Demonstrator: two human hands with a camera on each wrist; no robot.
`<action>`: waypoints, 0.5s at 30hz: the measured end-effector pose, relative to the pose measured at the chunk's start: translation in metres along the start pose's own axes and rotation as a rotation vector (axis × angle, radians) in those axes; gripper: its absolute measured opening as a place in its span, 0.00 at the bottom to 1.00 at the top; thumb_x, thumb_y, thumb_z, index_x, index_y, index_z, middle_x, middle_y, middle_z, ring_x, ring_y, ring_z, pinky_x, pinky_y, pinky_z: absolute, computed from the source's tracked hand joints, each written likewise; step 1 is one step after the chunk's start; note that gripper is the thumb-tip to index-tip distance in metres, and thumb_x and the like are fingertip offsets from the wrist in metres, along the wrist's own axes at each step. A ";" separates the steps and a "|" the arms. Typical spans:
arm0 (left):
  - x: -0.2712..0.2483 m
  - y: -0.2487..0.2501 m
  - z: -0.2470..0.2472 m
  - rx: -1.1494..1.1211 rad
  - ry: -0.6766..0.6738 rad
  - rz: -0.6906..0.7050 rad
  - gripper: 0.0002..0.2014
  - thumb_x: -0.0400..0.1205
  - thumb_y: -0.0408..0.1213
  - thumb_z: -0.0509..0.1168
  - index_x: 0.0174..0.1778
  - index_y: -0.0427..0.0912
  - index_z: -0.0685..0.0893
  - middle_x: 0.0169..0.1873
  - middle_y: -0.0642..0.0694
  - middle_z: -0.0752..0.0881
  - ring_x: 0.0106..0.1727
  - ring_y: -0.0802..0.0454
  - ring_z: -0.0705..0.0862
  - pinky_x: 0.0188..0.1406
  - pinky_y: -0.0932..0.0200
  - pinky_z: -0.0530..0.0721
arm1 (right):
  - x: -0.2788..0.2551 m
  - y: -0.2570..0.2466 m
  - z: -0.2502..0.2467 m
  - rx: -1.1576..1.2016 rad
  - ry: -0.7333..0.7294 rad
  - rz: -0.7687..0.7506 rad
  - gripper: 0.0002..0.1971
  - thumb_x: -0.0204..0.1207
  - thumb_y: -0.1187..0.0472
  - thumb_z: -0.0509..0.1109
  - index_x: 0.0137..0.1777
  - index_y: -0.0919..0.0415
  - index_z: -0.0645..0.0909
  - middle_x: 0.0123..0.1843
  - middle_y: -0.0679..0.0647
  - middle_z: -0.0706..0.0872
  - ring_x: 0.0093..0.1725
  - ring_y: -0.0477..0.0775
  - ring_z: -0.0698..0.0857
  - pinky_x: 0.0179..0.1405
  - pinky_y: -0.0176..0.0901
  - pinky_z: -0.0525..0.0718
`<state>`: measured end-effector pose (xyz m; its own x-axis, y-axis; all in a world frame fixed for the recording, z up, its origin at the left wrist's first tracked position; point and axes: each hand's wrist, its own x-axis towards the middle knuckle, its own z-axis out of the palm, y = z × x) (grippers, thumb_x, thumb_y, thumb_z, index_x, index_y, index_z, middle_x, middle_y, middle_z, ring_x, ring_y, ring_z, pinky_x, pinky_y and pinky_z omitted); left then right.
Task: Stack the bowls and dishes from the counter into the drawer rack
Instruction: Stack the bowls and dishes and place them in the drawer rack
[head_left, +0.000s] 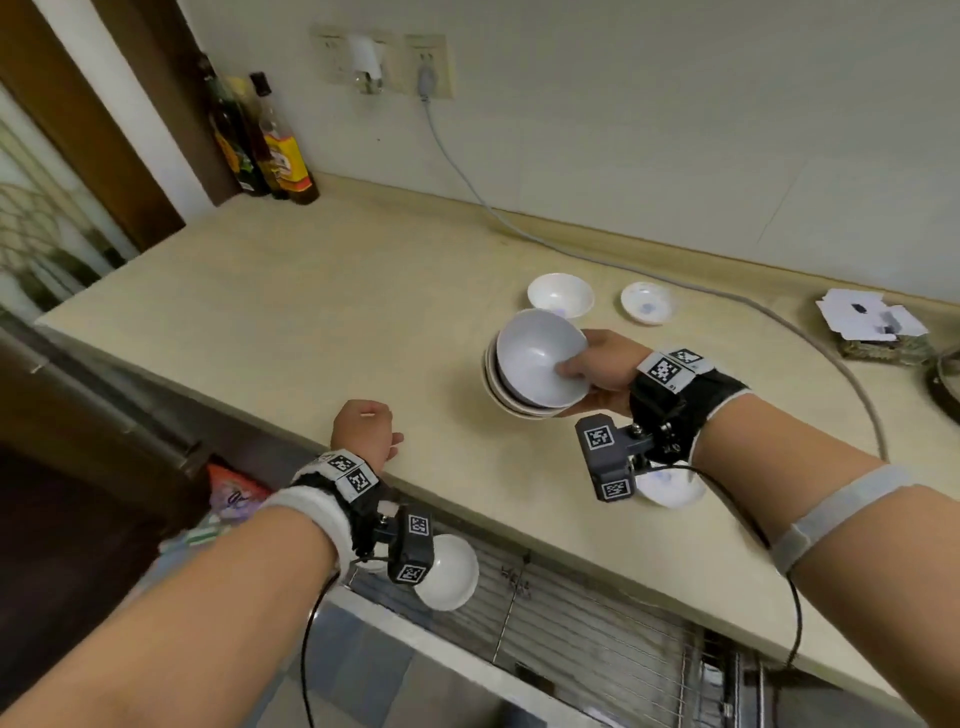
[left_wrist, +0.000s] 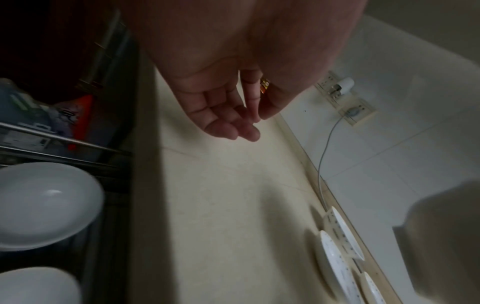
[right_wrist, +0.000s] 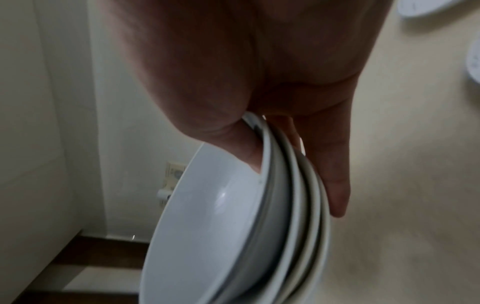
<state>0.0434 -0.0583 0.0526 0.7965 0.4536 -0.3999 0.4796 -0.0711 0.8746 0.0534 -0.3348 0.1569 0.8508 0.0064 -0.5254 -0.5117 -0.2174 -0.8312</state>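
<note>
My right hand (head_left: 592, 371) grips a tilted stack of white bowls (head_left: 535, 364), thumb inside the top bowl's rim and fingers (right_wrist: 335, 185) under the stack of bowls (right_wrist: 221, 226), lifted above the beige counter (head_left: 311, 312). My left hand (head_left: 363, 431) hovers over the counter's front edge, loosely curled fingers (left_wrist: 233, 123) holding nothing. A white bowl (head_left: 561, 295) and a small patterned dish (head_left: 648, 303) sit behind the stack. Another dish (head_left: 670, 488) lies near the front edge, partly hidden by the wrist camera. White bowls (left_wrist: 46, 203) stand in the wire drawer rack (head_left: 571, 613) below the counter.
Bottles (head_left: 260, 140) stand at the back left corner. A grey cable (head_left: 519, 228) runs from the wall socket (head_left: 426, 67) across the back of the counter. A box with papers (head_left: 872, 322) and a dark round rim (head_left: 945, 384) sit at the right.
</note>
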 end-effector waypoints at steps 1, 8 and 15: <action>-0.006 -0.012 -0.010 0.018 0.004 0.021 0.07 0.85 0.31 0.58 0.54 0.37 0.81 0.44 0.40 0.84 0.31 0.49 0.85 0.28 0.57 0.81 | -0.005 0.004 0.014 -0.015 -0.024 0.006 0.24 0.79 0.73 0.66 0.75 0.61 0.75 0.66 0.65 0.83 0.61 0.72 0.86 0.54 0.70 0.89; -0.048 -0.124 -0.070 0.611 -0.254 0.088 0.14 0.81 0.46 0.65 0.56 0.47 0.91 0.60 0.45 0.90 0.63 0.43 0.85 0.67 0.55 0.78 | -0.040 0.069 0.087 -0.139 -0.092 0.052 0.23 0.78 0.71 0.69 0.74 0.66 0.75 0.67 0.67 0.84 0.63 0.74 0.85 0.60 0.73 0.85; -0.088 -0.165 -0.082 1.233 -0.302 0.260 0.20 0.85 0.55 0.52 0.56 0.57 0.90 0.61 0.53 0.85 0.75 0.48 0.68 0.79 0.34 0.58 | -0.075 0.143 0.096 -0.183 -0.205 0.262 0.17 0.80 0.71 0.68 0.68 0.64 0.74 0.57 0.67 0.84 0.52 0.75 0.88 0.45 0.65 0.92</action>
<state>-0.1359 -0.0136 -0.0345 0.8906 0.0967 -0.4444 0.1910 -0.9663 0.1725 -0.0949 -0.2723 0.0599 0.6424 0.1188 -0.7571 -0.6635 -0.4081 -0.6271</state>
